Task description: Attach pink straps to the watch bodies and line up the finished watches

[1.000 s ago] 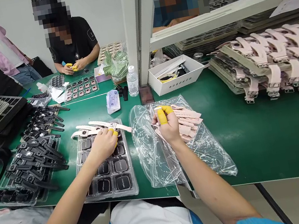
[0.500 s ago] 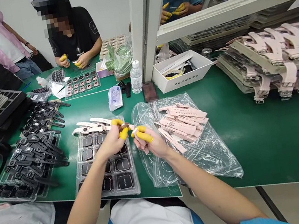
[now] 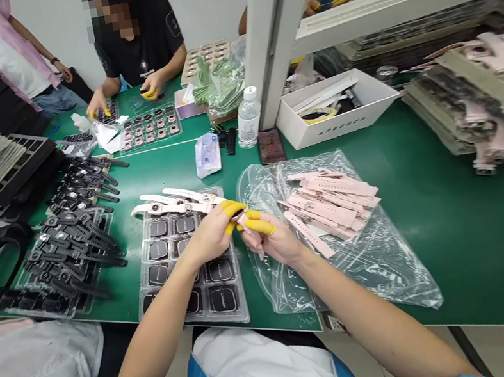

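Yellow finger cots cover some fingertips of both my hands, which meet between the tray and the bag. In my left hand (image 3: 214,231) is a watch case (image 3: 238,215), partly hidden by the fingers. My right hand (image 3: 272,233) pinches a pink watch strap (image 3: 251,238) against the case's side; whether it is seated cannot be made out. Left of them lies a clear plastic tray (image 3: 239,288) holding several square black watch faces (image 3: 223,299). White-strapped watches (image 3: 172,206) rest across its far row. Several loose pink straps (image 3: 328,204) lie on a clear plastic bag (image 3: 383,269) to the right.
Black-strapped watches (image 3: 78,238) are piled at left. A white box (image 3: 341,117), a clear bottle (image 3: 249,117) and a packet (image 3: 208,154) stand beyond my hands. Stacked trays with pink straps (image 3: 485,102) are at right. A co-worker in black (image 3: 143,45) sits opposite.
The view has shifted, moving the table's things rightward in the picture. My hands have drawn closer together, with the strap now at the watch case. The co-worker's hands have moved apart.
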A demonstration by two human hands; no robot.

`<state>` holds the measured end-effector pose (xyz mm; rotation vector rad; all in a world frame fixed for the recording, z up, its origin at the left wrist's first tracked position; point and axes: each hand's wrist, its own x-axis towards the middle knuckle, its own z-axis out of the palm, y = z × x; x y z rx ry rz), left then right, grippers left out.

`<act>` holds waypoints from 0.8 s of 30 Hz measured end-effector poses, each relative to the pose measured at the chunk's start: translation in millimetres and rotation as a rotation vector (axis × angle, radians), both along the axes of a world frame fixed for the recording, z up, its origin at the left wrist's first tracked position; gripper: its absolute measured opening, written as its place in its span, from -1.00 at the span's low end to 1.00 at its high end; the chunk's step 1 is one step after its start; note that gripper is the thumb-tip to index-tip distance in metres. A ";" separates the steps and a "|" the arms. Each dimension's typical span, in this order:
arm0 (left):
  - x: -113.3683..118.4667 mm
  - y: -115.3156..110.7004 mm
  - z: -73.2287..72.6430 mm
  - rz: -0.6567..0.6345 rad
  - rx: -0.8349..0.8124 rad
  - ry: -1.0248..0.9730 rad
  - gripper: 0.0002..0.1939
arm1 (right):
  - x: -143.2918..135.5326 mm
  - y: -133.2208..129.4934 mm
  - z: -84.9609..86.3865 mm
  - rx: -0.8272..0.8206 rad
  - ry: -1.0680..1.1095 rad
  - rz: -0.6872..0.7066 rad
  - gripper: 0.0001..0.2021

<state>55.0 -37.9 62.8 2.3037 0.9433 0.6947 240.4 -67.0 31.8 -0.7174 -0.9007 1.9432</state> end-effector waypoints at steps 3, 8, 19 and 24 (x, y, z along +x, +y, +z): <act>3.5 -1.3 -4.5 0.009 0.001 -0.008 -0.50 | -1.6 -2.6 0.9 -0.018 0.020 -0.031 -0.60; 7.9 -1.3 -12.4 0.040 -0.010 0.063 -0.48 | 0.4 -3.8 -2.0 -0.075 0.092 -0.037 -0.66; 11.1 -7.5 13.5 0.023 -0.034 0.325 -0.55 | 11.3 1.5 -10.6 -0.183 0.150 0.067 -0.65; 9.1 -5.2 10.0 0.016 -0.057 0.320 -0.62 | 10.1 1.5 -11.5 -0.155 0.077 0.057 -0.63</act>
